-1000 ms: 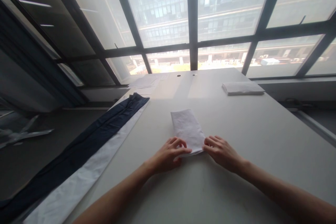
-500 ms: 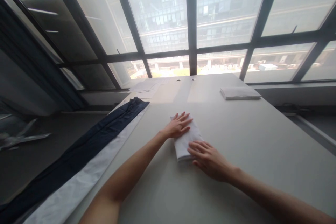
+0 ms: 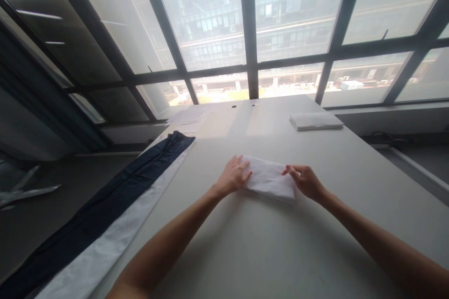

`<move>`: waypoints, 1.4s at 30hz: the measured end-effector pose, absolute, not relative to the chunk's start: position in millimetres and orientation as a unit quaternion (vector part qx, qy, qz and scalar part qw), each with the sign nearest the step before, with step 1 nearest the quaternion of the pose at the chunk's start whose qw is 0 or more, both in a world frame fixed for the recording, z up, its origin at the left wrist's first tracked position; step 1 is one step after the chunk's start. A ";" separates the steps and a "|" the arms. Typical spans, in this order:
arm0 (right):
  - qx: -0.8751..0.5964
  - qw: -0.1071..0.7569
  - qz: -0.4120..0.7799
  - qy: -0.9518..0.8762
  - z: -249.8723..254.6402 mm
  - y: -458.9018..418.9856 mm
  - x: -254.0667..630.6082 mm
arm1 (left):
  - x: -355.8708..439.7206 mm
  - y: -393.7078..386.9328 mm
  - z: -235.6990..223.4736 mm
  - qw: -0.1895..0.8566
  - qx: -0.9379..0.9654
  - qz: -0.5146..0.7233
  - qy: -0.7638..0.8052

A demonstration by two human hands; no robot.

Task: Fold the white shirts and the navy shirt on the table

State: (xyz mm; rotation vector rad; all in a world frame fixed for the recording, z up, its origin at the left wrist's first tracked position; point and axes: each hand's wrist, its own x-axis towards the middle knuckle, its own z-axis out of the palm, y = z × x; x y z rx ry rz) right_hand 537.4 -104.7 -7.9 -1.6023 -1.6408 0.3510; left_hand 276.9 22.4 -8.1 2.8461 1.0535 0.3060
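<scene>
A folded white cloth (image 3: 268, 180) lies crosswise on the white table in front of me, its right end slightly raised. My left hand (image 3: 233, 174) rests palm down over the left end, fingers spread on the fabric and thumb apart. At the far right corner, my right hand (image 3: 304, 180) pinches the cloth between thumb and curled fingers. The underside of the cloth is hidden.
Dark navy fabric (image 3: 140, 177) and white fabric (image 3: 119, 238) run along the table's left edge. A folded white stack (image 3: 315, 121) sits at the back right. Papers (image 3: 185, 119) lie at the back left. The table (image 3: 217, 247) reaches towards large windows.
The folded cloth has turned from lengthwise to crosswise. My right hand has moved right and away from me, from lying flat on the cloth to pinching its corner. My left hand stays at the cloth.
</scene>
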 end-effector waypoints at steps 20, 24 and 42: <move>-0.759 0.159 0.041 -0.630 -51.5 -101.5 481.7 | 297.3 80.2 -22.7 0.126 0.951 0.006 0.282; -0.784 0.150 0.067 -0.599 -60.1 -104.9 499.2 | 298.0 79.6 -27.7 0.144 0.946 0.000 0.291; -0.692 0.182 0.032 -0.698 -37.1 -89.1 467.9 | 296.4 39.1 -21.1 0.106 0.970 0.038 0.217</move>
